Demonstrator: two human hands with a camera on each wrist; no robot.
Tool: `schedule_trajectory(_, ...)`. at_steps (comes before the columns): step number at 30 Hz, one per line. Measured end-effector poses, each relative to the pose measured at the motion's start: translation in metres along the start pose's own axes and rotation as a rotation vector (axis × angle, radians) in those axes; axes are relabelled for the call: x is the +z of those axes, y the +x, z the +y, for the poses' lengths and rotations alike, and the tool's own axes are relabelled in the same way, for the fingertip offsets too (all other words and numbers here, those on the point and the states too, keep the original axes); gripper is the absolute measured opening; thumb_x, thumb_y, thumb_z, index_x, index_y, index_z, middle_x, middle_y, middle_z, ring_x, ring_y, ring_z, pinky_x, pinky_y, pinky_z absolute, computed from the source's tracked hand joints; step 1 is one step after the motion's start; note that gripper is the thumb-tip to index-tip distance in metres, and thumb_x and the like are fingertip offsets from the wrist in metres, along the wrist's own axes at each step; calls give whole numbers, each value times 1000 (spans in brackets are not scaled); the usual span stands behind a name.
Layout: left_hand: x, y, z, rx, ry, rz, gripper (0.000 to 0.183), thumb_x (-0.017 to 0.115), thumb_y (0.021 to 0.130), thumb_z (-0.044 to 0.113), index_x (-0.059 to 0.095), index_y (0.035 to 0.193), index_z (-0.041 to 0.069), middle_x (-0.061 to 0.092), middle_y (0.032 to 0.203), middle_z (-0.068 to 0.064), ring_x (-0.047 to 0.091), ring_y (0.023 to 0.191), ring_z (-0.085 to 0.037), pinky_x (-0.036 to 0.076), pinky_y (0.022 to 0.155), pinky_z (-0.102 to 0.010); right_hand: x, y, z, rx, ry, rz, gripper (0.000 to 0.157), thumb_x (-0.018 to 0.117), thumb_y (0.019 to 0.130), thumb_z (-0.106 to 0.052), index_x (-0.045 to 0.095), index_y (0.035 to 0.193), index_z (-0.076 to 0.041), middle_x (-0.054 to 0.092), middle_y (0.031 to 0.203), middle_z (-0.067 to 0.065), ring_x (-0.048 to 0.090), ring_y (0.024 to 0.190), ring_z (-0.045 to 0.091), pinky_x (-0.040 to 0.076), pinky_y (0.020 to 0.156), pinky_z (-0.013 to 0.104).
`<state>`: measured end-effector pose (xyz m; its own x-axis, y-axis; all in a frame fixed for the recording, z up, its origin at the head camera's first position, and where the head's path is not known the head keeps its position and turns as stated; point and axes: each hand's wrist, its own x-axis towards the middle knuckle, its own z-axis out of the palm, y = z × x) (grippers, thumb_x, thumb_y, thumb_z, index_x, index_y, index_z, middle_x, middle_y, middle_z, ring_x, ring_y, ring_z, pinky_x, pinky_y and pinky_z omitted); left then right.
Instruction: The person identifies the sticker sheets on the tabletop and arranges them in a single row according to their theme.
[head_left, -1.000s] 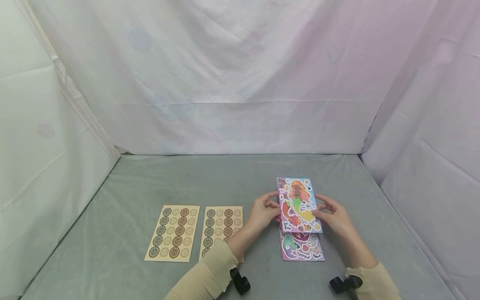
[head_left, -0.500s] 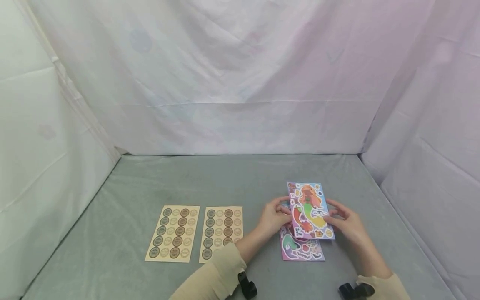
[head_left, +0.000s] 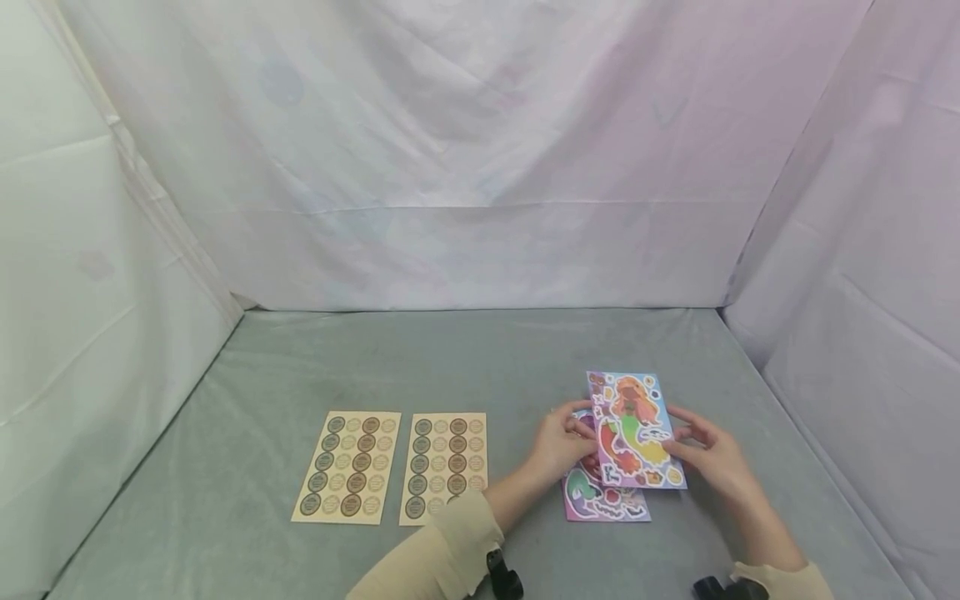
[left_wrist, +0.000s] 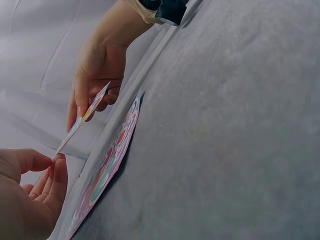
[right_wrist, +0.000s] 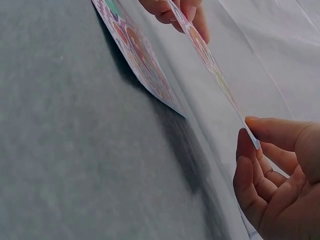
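Note:
A colourful mermaid sticker sheet (head_left: pixel 636 429) is held above the table between both hands. By its left edge my left hand (head_left: pixel 561 442) pinches it, thumb against fingers, as the left wrist view also shows. At the opposite edge my right hand (head_left: pixel 708 454) pinches it the same way; in the right wrist view the thumb and fingertips (right_wrist: pixel 247 145) meet on the sheet's border. Beneath lies a second, pink-purple sticker sheet (head_left: pixel 606 504), partly covered by the raised one. The wrist views show a gap between the two sheets.
Two cream sheets of round stickers lie left of the hands: the far-left sheet (head_left: pixel 347 467) and the nearer sheet (head_left: pixel 442 458), whose lower corner is behind my left sleeve (head_left: pixel 442 546). Grey cloth covers the table (head_left: pixel 420 358). White curtains (head_left: pixel 480 167) enclose the back and sides.
Both hands have moved right and slightly nearer with the mermaid sticker sheet, exposing more of the lower sheet's left side. The cream sheets have stayed put.

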<state>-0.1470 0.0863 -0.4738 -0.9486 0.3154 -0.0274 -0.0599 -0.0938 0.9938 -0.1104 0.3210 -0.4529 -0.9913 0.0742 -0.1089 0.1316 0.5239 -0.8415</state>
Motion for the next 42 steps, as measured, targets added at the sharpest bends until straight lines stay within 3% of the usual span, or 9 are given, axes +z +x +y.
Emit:
schedule_trajectory(6, 5, -1, -2, 24, 3, -20, 59, 64, 67, -16, 52, 121, 5, 63, 69, -9, 61, 55, -32, 53, 50, -35, -4, -3, 5, -11, -6, -2, 66, 67, 79, -33, 40, 134, -8, 57, 98, 12, 50, 88, 7, 50, 66, 28)
schedule_trajectory(16, 15, 0, -5, 52, 100, -14, 58, 66, 66, -14, 54, 119, 5, 64, 66, -5, 59, 49, -18, 51, 46, -26, -8, -6, 13, 16, -17, 21, 69, 69, 78, -33, 40, 134, -5, 58, 93, 11, 49, 85, 2, 51, 64, 30)
schedule_trajectory(29, 31, -2, -9, -3, 136, -2, 59, 69, 65, -11, 56, 118, 12, 62, 61, 4, 60, 48, -15, 51, 45, -26, -20, -13, 23, 52, -43, 14, 72, 68, 78, -36, 38, 135, -4, 57, 96, 10, 52, 82, 2, 51, 64, 29)
schedule_trajectory(37, 42, -5, -7, 7, 248, 7, 59, 71, 64, -9, 56, 117, 13, 58, 55, 8, 55, 43, -12, 47, 42, -22, -27, -18, 30, 71, -41, 10, 72, 68, 78, -34, 37, 135, -4, 58, 94, 8, 53, 80, 3, 51, 63, 29)
schedule_trajectory(42, 50, -5, -9, -28, 307, 20, 58, 72, 66, -4, 57, 117, 19, 57, 55, 10, 54, 43, -9, 46, 41, -21, -32, -21, 34, 124, -30, -1, 76, 69, 77, -35, 34, 137, -4, 57, 95, 8, 54, 79, 7, 51, 64, 28)
